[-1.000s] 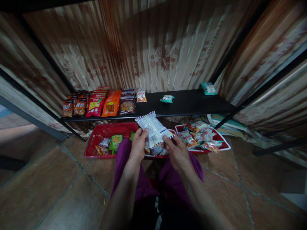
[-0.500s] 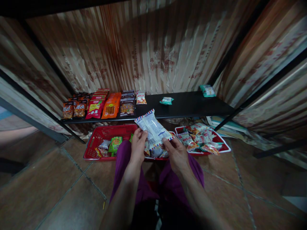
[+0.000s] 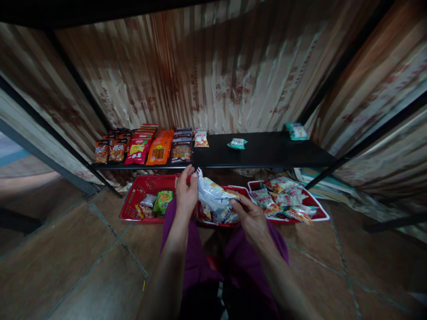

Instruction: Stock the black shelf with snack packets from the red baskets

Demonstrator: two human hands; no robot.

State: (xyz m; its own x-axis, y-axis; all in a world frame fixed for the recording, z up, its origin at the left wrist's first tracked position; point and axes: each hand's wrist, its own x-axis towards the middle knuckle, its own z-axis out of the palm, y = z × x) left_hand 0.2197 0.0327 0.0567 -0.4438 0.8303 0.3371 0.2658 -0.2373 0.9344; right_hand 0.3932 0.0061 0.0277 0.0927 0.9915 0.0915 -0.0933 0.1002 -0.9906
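Observation:
A snack bag with a white printed back and a red-and-blue striped edge is tilted over the middle red basket. My right hand pinches its lower right corner between thumb and fingers. Beside the bag's left edge, my left hand has its fingers raised and slightly apart; whether the thumb touches the bag is hard to see. More striped bags lie in the basket below. On the black shelf ahead, one similar white-and-orange bag stands beside dark purple packets.
Left on the shelf are orange packets, red packets and small brown bags. Two teal bags, one central and one at the right end, lie there too. Red baskets flank the middle one, left and right.
The bag has dropped lower and tilted, its printed face turning away. My left hand has come off its left side, while my right hand keeps its corner. The view has shifted slightly.

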